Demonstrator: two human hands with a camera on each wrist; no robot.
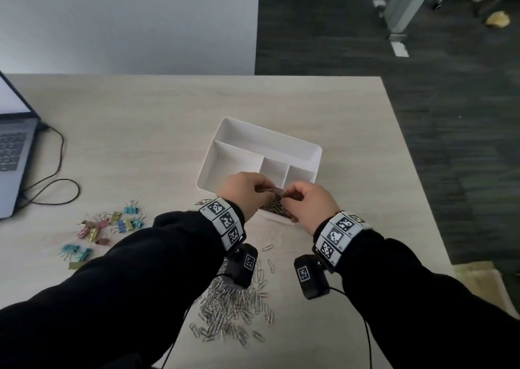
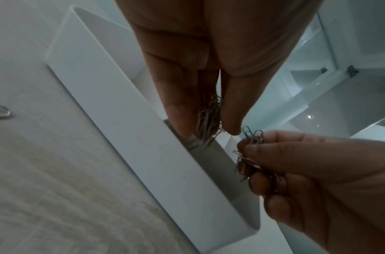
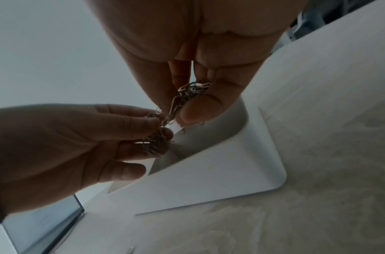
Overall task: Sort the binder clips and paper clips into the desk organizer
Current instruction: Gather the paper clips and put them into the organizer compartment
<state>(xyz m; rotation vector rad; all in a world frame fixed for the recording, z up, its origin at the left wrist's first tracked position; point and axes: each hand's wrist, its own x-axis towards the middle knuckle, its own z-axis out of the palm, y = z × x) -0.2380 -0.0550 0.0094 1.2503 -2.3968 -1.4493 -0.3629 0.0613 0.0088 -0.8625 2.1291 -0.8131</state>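
Note:
Both hands hover over the near compartment of the white desk organizer (image 1: 225, 132), which holds several paper clips (image 1: 274, 207). My left hand (image 1: 250, 190) pinches a bunch of silver paper clips (image 2: 208, 118) between thumb and fingers. My right hand (image 1: 304, 200) pinches another bunch of paper clips (image 3: 187, 96). The two bunches nearly touch above the compartment. A large pile of loose paper clips (image 1: 233, 309) lies on the table near me. Coloured binder clips (image 1: 109, 225) lie scattered at the left.
An open laptop (image 1: 14, 155) with a black cable (image 1: 56, 177) sits at the table's left edge. The organizer's other compartments (image 1: 274, 169) hold nothing. The table's right edge (image 1: 416, 171) drops to dark carpet. Wrist cameras hang under both arms.

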